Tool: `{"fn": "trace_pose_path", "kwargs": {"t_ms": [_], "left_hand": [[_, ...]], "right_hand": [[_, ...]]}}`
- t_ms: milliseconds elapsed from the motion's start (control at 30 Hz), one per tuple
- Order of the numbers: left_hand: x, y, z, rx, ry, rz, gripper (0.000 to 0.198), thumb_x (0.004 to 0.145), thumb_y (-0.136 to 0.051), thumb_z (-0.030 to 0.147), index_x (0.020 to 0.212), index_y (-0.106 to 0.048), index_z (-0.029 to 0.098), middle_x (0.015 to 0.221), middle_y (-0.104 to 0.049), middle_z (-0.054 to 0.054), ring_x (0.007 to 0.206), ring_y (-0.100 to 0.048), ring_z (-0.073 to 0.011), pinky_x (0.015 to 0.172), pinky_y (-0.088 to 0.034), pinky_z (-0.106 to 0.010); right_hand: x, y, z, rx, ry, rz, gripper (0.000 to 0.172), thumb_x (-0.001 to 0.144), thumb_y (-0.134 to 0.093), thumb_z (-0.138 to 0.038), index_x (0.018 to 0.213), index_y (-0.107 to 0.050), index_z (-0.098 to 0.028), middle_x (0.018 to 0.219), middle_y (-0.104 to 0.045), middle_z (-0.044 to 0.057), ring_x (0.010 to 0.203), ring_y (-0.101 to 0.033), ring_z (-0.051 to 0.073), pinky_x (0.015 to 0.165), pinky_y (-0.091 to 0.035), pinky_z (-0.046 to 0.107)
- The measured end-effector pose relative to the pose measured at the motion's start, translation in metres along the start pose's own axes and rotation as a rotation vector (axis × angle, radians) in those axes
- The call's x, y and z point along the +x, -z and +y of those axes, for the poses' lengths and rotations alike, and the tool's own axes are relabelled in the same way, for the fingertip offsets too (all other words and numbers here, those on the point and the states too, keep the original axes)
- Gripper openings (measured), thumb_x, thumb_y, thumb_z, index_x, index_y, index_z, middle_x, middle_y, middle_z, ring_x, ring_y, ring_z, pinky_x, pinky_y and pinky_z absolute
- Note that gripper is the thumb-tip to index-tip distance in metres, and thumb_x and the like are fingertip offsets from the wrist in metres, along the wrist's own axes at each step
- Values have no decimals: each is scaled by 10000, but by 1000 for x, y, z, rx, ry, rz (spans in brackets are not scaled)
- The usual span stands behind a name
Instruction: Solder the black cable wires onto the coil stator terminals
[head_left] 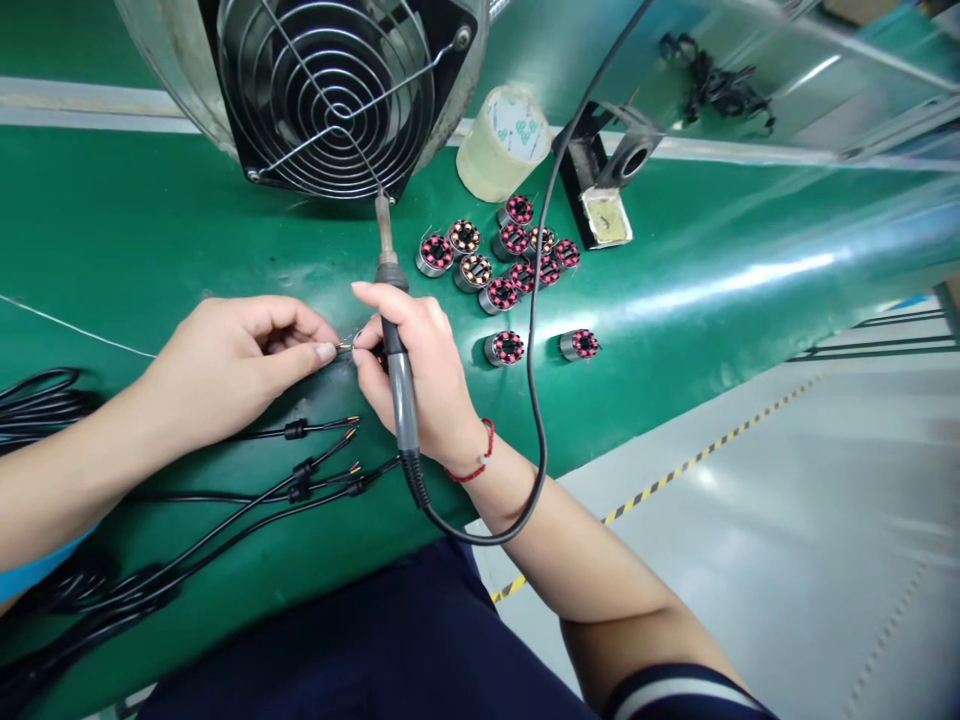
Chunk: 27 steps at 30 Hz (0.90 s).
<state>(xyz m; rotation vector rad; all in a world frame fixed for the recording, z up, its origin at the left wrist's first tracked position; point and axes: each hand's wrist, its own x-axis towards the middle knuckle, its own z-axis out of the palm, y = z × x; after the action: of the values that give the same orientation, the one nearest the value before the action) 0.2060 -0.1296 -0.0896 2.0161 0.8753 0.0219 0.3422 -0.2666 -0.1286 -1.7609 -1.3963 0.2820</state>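
My left hand (240, 365) pinches the end of a cable, where thin coloured wires show at the fingertips. A strand of solder wire (75, 327) runs out to the left from behind that hand. My right hand (420, 370) holds a soldering iron (403, 385) between thumb and palm, its tip pointing up toward the fan. The right fingertips are also closed on a small dark part, mostly hidden, close against the wires. Black cables (300, 480) with stripped red and yellow ends lie below my hands. Several small wound motor stators (503, 348) stand right of my right hand.
A fan with a wire guard (337, 110) stands at the back. Beside it are a tape roll (502, 145) and an iron stand with a sponge (607, 217). The iron's black cord (534, 400) loops over my right forearm. Coiled cables (45, 400) lie left.
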Motion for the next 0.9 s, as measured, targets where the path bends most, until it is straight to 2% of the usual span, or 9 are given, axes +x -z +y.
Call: {"fn": "trace_pose_path", "kwargs": {"t_ms": [267, 500, 700, 900], "left_hand": [[-1, -1, -4, -46, 35, -7, 308, 764, -613, 481, 812, -745, 206, 736, -751, -10, 627, -588, -152, 607, -442, -282], [3, -7, -10, -149, 33, 60, 319, 676, -639, 531, 730, -722, 228, 644, -712, 4, 604, -618, -159, 609, -462, -289], [3, -8, -12, -167, -24, 57, 274, 695, -641, 502, 717, -685, 233, 619, -704, 14, 584, -631, -159, 601, -483, -299], [3, -9, -16, -179, -71, 53, 232, 739, -628, 463, 751, -634, 231, 621, -697, 31, 563, -644, -155, 570, -501, -290]], "right_hand": [[-1, -4, 1, -61, 40, 52, 420, 926, -515, -166, 1328, -575, -273, 858, -734, -16, 952, -652, 205, 919, -513, 383], [-3, -5, 2, -162, 83, 76, 377, 967, -514, -145, 1331, -553, -233, 855, -745, -36, 915, -641, 178, 867, -484, 343], [-3, -6, 3, -250, 87, 35, 380, 993, -501, -175, 1362, -542, -254, 876, -732, -29, 915, -639, 182, 847, -470, 343], [-3, -7, 1, -162, 154, 96, 392, 963, -504, -154, 1344, -560, -228, 855, -727, -21, 906, -644, 182, 841, -478, 352]]}}
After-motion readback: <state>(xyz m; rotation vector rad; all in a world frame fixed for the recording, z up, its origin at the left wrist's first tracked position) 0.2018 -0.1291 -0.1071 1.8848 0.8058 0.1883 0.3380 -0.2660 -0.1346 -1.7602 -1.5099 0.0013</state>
